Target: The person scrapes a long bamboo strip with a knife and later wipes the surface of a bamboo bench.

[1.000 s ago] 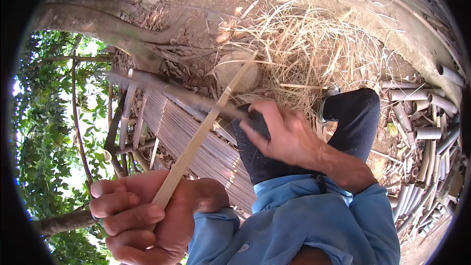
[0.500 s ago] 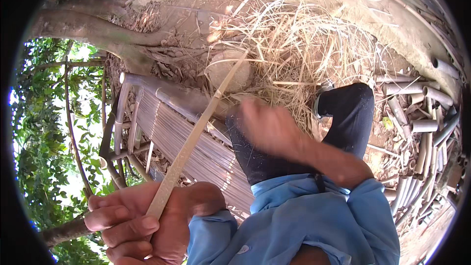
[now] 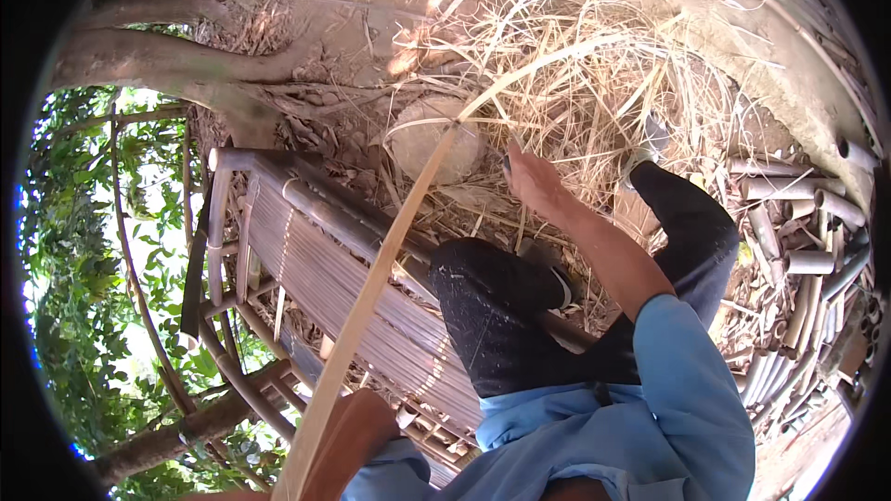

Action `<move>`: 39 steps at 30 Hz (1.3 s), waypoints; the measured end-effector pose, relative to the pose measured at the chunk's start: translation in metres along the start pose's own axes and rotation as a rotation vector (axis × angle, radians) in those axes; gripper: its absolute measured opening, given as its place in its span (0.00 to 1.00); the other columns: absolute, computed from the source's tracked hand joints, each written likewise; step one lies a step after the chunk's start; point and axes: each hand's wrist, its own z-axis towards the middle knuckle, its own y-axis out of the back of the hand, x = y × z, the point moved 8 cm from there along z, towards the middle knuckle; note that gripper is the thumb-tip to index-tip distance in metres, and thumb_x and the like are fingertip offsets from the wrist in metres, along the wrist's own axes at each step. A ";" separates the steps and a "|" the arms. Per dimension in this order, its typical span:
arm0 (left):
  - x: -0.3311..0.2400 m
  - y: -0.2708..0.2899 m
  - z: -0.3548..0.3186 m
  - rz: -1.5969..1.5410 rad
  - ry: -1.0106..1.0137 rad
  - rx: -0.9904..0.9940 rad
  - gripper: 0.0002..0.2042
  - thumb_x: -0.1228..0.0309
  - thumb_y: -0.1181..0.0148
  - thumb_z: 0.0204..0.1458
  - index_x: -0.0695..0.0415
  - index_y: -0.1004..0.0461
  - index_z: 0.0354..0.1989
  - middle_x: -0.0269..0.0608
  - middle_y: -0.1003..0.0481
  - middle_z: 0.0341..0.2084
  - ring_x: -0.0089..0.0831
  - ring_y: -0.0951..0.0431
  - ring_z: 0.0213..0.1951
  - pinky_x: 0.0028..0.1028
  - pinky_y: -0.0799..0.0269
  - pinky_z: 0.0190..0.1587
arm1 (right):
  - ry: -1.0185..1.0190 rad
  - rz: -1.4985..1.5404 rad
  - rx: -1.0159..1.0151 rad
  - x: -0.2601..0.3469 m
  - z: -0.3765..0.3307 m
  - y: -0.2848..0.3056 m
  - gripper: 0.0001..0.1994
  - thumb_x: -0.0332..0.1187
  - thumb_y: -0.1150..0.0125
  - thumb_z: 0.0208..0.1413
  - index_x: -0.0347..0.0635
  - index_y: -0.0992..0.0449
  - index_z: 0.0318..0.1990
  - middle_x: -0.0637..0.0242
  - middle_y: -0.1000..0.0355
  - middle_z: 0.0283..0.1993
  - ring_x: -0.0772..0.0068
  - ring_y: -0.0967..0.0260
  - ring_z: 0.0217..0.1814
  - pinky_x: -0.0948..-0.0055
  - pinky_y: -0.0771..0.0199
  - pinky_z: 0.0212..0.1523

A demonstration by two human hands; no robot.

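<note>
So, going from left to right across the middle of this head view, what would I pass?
Green foliage → slatted bamboo bench → long bamboo strip → dark trouser knee → right hand → cut bamboo tubes.

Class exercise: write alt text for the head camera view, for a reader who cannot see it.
A seated person in a blue shirt and dark trousers holds a long bamboo strip near its lower end with the left hand, while the right hand reaches its far end above dry straw. A slatted bamboo bench stands to their left, cut bamboo tubes to their right.
</note>
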 end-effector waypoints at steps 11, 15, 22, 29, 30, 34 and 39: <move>0.131 -0.004 -0.106 0.253 0.183 -0.214 0.22 0.47 0.51 0.62 0.49 0.36 0.23 0.32 0.44 0.14 0.26 0.36 0.22 0.26 0.40 0.26 | -0.304 -0.053 0.293 -0.077 0.098 -0.064 0.19 0.37 0.48 0.69 0.30 0.39 0.57 0.53 0.24 0.33 0.55 0.24 0.31 0.56 0.23 0.30; 0.147 0.003 -0.142 0.126 0.498 -0.160 0.23 0.45 0.55 0.63 0.48 0.39 0.22 0.30 0.47 0.13 0.25 0.43 0.17 0.23 0.45 0.23 | -0.173 -0.157 0.098 -0.077 0.087 -0.036 0.22 0.39 0.42 0.67 0.29 0.38 0.55 0.49 0.25 0.31 0.55 0.25 0.25 0.61 0.23 0.20; 0.073 0.082 0.008 -0.330 0.238 -0.103 0.18 0.55 0.53 0.63 0.48 0.41 0.22 0.26 0.45 0.12 0.24 0.43 0.16 0.25 0.43 0.25 | 0.131 -0.043 0.071 0.026 0.007 0.032 0.16 0.38 0.41 0.66 0.32 0.33 0.46 0.52 0.27 0.27 0.62 0.30 0.19 0.65 0.31 0.13; 0.041 0.044 0.005 0.309 0.031 -0.438 0.17 0.56 0.49 0.66 0.50 0.32 0.26 0.24 0.38 0.12 0.23 0.32 0.20 0.26 0.33 0.28 | 0.142 -0.054 0.087 0.064 -0.023 0.020 0.15 0.38 0.40 0.64 0.33 0.34 0.42 0.53 0.26 0.23 0.56 0.25 0.20 0.60 0.25 0.19; 0.044 0.042 -0.002 0.380 0.042 -0.486 0.16 0.56 0.48 0.67 0.50 0.30 0.27 0.24 0.36 0.12 0.23 0.30 0.21 0.27 0.32 0.29 | 0.137 -0.052 0.088 0.060 -0.025 0.018 0.15 0.38 0.40 0.64 0.33 0.34 0.42 0.53 0.26 0.23 0.56 0.25 0.20 0.60 0.25 0.19; 0.061 0.044 -0.019 0.322 0.027 -0.365 0.16 0.57 0.54 0.60 0.47 0.44 0.20 0.26 0.48 0.11 0.21 0.47 0.15 0.22 0.47 0.23 | 0.094 0.119 0.092 0.074 -0.030 0.029 0.17 0.38 0.36 0.62 0.33 0.34 0.42 0.51 0.28 0.24 0.53 0.25 0.22 0.56 0.25 0.22; 0.058 0.023 -0.030 0.133 -0.121 -0.415 0.20 0.59 0.59 0.72 0.49 0.34 0.24 0.22 0.40 0.12 0.17 0.40 0.14 0.22 0.43 0.15 | 0.426 0.285 0.004 0.175 -0.042 0.079 0.14 0.36 0.38 0.63 0.34 0.32 0.42 0.56 0.28 0.25 0.63 0.26 0.21 0.65 0.24 0.19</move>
